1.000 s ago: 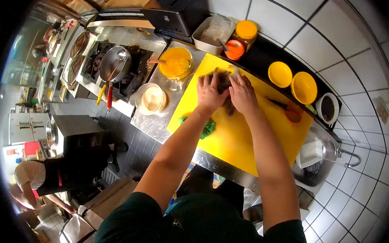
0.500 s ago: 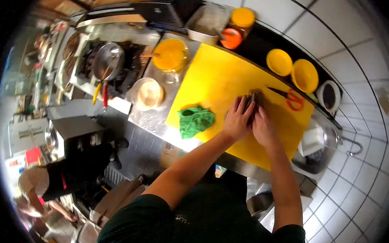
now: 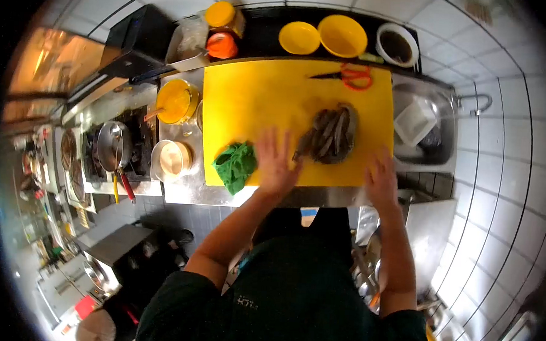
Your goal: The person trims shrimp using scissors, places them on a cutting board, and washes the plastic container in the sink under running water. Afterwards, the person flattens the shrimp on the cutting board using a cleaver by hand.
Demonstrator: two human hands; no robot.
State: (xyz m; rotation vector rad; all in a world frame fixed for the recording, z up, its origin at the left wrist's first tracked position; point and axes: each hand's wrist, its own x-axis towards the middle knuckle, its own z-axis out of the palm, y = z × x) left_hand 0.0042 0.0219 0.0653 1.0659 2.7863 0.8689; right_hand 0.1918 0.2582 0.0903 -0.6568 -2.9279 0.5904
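Note:
A pile of dark grey-brown elongated pieces (image 3: 332,133) lies on the yellow cutting board (image 3: 259,89); I cannot make out what they are. To the left of the pile, my left hand (image 3: 276,163) hovers over or rests on the board with its fingers spread and nothing in it. On the other side, by the board's right edge, my right hand (image 3: 380,177) is open too, slightly blurred and apart from the pile. A crumpled green cloth (image 3: 235,166) lies beside my left hand. Scissors with red handles (image 3: 355,77) lie at the board's back right.
Two yellow bowls (image 3: 299,38) and a white bowl of dark liquid (image 3: 398,46) stand on the back ledge. At right is a sink (image 3: 423,150) with a white container. Leftward are a pitcher of yellow liquid (image 3: 175,102), a pan (image 3: 113,147) on the stove, and a person (image 3: 101,325).
My hands, earlier together over the dark pieces, have moved apart to either side, leaving the pile exposed. The view has turned, so the board now appears squarer.

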